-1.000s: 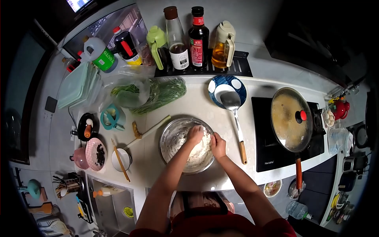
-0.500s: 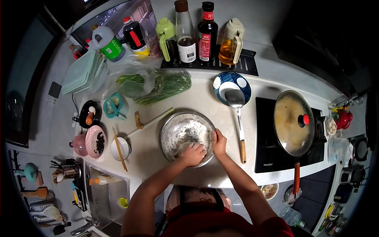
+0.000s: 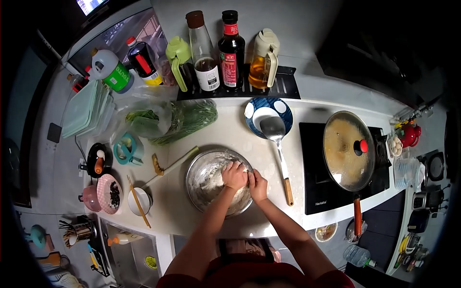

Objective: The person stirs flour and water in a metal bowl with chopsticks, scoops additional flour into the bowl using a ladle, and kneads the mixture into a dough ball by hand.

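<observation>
A metal mixing bowl (image 3: 191, 189) stands on the counter in front of me, with whitish floury dough (image 3: 209, 182) clumped inside and smeared on its wall. My left hand (image 3: 235, 175) is in the bowl near its right side, fingers curled down into the dough; the fingertips are partly hidden. My right hand (image 3: 258, 186) is closed around the bowl's right rim, thumb and fingers pinching the edge. Just right of the bowl, a metal spatula (image 3: 283, 163) rests with its blade in a blue-and-white bowl (image 3: 284, 111).
A lidded pan (image 3: 346, 149) sits on the cooktop (image 3: 314, 185) at right. Left are a white cup (image 3: 146, 204) with chopsticks (image 3: 137, 200), a pink bowl (image 3: 103, 197), ginger (image 3: 157, 164), a scallion stalk (image 3: 185, 159) and bagged greens (image 3: 192, 120). Bottles (image 3: 231, 57) line the back; a sink (image 3: 127, 259) is lower left.
My left hand has moved up and right within the bowl, close to my right hand. The right hand keeps its hold on the rim. The camera view has shifted slightly.
</observation>
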### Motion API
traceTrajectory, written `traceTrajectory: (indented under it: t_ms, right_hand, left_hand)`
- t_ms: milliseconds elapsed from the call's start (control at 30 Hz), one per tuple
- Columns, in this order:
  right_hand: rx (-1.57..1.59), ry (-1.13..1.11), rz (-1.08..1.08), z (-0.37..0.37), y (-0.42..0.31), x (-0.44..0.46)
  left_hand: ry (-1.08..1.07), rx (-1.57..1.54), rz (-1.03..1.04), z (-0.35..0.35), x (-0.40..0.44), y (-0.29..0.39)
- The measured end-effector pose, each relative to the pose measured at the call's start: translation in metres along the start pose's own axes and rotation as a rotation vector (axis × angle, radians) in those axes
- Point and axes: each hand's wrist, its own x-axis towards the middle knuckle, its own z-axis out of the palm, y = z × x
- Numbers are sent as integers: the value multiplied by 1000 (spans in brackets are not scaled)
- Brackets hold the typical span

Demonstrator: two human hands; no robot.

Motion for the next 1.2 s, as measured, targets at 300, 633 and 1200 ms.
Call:
traceTrajectory:
  t_ms: [300, 633, 1200]
  right_hand:
    - [10, 67, -78, 5, 4, 0]
    - [-58, -5, -45, -1, -3, -3]
    - [-59, 60, -126, 7, 1, 9]
  left_hand:
    - [-643, -81, -438, -28, 33, -18]
    - [-341, 106, 427, -86, -59, 1]
    - [-189, 56, -50, -4, 3, -13]
